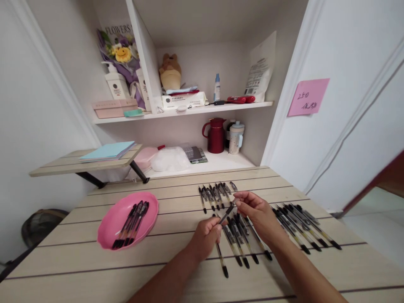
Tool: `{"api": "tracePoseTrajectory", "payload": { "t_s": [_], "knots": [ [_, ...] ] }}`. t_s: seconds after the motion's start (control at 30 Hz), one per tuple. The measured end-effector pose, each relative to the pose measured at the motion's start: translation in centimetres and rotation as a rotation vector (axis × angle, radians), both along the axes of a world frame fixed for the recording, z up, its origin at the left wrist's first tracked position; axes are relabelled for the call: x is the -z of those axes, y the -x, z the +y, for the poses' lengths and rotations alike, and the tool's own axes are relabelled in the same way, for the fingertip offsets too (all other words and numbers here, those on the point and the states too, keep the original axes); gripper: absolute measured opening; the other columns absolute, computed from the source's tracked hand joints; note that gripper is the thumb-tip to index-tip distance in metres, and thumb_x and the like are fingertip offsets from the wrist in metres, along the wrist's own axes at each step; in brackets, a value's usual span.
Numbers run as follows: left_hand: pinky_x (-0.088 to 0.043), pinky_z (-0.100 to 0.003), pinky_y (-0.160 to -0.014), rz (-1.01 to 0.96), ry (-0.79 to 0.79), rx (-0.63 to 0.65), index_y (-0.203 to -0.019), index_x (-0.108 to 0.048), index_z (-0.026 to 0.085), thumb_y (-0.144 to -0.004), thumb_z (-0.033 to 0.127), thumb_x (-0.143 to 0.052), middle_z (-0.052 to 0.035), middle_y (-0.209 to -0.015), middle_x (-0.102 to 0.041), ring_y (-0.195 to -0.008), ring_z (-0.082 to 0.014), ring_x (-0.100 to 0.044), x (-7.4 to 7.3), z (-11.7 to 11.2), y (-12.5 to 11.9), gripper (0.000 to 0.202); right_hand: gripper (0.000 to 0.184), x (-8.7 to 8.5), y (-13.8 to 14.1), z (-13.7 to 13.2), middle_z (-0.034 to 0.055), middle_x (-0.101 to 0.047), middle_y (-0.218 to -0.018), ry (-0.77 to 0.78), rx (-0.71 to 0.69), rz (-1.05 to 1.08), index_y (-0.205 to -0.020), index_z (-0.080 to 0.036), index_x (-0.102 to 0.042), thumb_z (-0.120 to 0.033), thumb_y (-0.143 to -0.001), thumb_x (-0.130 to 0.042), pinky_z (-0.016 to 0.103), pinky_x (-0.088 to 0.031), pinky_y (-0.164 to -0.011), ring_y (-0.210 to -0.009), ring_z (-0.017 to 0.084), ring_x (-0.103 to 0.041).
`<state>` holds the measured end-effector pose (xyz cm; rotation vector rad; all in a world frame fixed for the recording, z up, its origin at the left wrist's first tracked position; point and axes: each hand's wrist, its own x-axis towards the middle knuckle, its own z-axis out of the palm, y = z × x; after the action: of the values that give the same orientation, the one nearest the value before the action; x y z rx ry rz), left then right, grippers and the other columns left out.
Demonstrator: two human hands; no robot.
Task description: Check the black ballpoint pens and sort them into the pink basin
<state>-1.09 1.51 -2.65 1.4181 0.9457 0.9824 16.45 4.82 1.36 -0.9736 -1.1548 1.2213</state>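
In my left hand (206, 236) is a gel pen (226, 215) with a dark grip, held tilted with its upper end pointing up and right. The fingers of my right hand (256, 212) pinch that upper end; whether a cap sits between them I cannot make out. Beneath my hands lies a row of several black-ended pens (237, 240), partly hidden by them. Farther back are several shorter-looking pens and pen caps (214, 195), with one dark cap (233, 186) at their right end. More pens (304, 227) lie to the right of my right forearm.
A pink scalloped dish (104, 227) on the left holds several pens. Blue paper (109, 150) lies on a small raised shelf (57, 162). Behind the slatted table (151, 269) stand a red jug (216, 135), a cup (236, 138) and a white plastic bag (172, 160).
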Motion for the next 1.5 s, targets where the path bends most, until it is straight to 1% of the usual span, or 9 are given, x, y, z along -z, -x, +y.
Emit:
{"api": "tracePoseTrajectory", "payload": {
  "t_s": [0.33, 0.57, 0.8, 0.87, 1.0, 1.1, 1.3, 1.4, 1.5],
  "knots": [
    [-0.027, -0.021, -0.05, 0.029, -0.015, -0.031, -0.098, -0.064, 0.012, -0.079, 0.033, -0.046, 0.0028, -0.051, -0.044, -0.049, -0.0094, -0.036, -0.1, -0.1, -0.1, 0.033, 0.038, -0.3, 0.1, -0.2, -0.0007, -0.055, -0.073, 0.006, -0.026, -0.002, -0.092, -0.019, -0.059, -0.038, -0.061, -0.07, 0.021, -0.04, -0.052, -0.056, 0.008, -0.046],
    [-0.028, -0.021, -0.051, 0.023, -0.034, -0.056, -0.096, -0.064, 0.013, -0.078, 0.033, -0.048, 0.0025, -0.051, -0.046, -0.049, -0.0101, -0.038, -0.2, -0.2, -0.1, 0.032, 0.041, -0.3, 0.2, -0.2, 0.0005, -0.056, -0.072, 0.015, 0.007, -0.001, -0.092, -0.018, -0.06, -0.038, -0.058, -0.071, 0.022, -0.042, -0.051, -0.057, 0.009, -0.048],
    [-0.028, -0.021, -0.05, 0.047, -0.052, -0.07, -0.094, -0.065, 0.014, -0.079, 0.033, -0.047, 0.0023, -0.051, -0.045, -0.049, -0.0104, -0.038, -0.7, -0.6, -0.4, 0.03, 0.038, -0.2, 0.1, -0.2, -0.0018, -0.058, -0.07, 0.058, 0.006, 0.009, -0.091, -0.019, -0.063, -0.037, -0.058, -0.071, 0.022, -0.038, -0.051, -0.053, 0.008, -0.046],
    [-0.029, -0.021, -0.05, 0.017, -0.041, -0.078, -0.092, -0.065, 0.014, -0.078, 0.033, -0.049, 0.0024, -0.05, -0.046, -0.049, -0.0104, -0.038, -0.8, -0.7, -0.5, 0.029, 0.038, -0.1, 0.1, -0.2, -0.0003, -0.06, -0.071, 0.072, 0.006, -0.007, -0.089, -0.018, -0.064, -0.039, -0.058, -0.071, 0.023, -0.036, -0.05, -0.053, 0.009, -0.046],
    [-0.029, -0.021, -0.051, 0.015, -0.057, -0.08, -0.092, -0.065, 0.014, -0.077, 0.033, -0.049, 0.0029, -0.049, -0.046, -0.048, -0.0101, -0.039, -1.1, -0.8, -0.5, 0.029, 0.034, 0.1, 0.1, -0.1, -0.0014, -0.055, -0.056, 0.098, -0.016, -0.049, -0.078, -0.016, -0.065, -0.043, -0.057, -0.071, 0.022, -0.03, -0.046, -0.048, 0.009, -0.043],
    [-0.029, -0.021, -0.051, 0.047, -0.07, -0.048, -0.095, -0.064, 0.013, -0.079, 0.034, -0.047, 0.0028, -0.05, -0.047, -0.049, -0.01, -0.04, -1.0, -0.8, -0.5, 0.031, 0.03, 0.0, 0.1, -0.1, -0.0028, -0.053, -0.052, 0.089, -0.055, -0.067, -0.071, -0.017, -0.062, -0.044, -0.059, -0.07, 0.022, -0.029, -0.045, -0.047, 0.009, -0.042],
    [-0.03, -0.021, -0.053, 0.084, -0.075, -0.023, -0.101, -0.062, 0.014, -0.081, 0.036, -0.044, 0.0035, -0.051, -0.044, -0.049, -0.0096, -0.038, -0.5, -0.6, -0.4, 0.034, 0.035, -0.4, -0.4, -0.3, 0.0028, -0.065, -0.08, 0.126, -0.176, 0.056, -0.088, -0.019, -0.066, -0.039, -0.06, -0.071, 0.023, -0.038, -0.057, -0.065, 0.012, -0.053],
    [-0.03, -0.021, -0.053, 0.103, -0.089, -0.031, -0.101, -0.062, 0.014, -0.082, 0.035, -0.043, 0.0033, -0.052, -0.045, -0.05, -0.0095, -0.039, -0.4, -0.7, -0.4, 0.034, 0.027, 0.2, -0.4, 0.0, 0.0004, -0.062, -0.066, 0.118, -0.16, 0.055, -0.078, -0.017, -0.066, -0.036, -0.06, -0.072, 0.022, -0.037, -0.056, -0.058, 0.01, -0.049],
    [-0.031, -0.022, -0.054, 0.124, -0.111, -0.031, -0.1, -0.062, 0.014, -0.082, 0.036, -0.043, 0.0028, -0.052, -0.046, -0.051, -0.01, -0.04, -0.5, -0.8, -0.4, 0.034, 0.021, 0.6, -0.2, 0.1, -0.0035, -0.055, -0.053, 0.079, -0.109, 0.03, -0.062, -0.016, -0.061, -0.035, -0.061, -0.072, 0.021, -0.033, -0.052, -0.05, 0.007, -0.043]
  ]
}}
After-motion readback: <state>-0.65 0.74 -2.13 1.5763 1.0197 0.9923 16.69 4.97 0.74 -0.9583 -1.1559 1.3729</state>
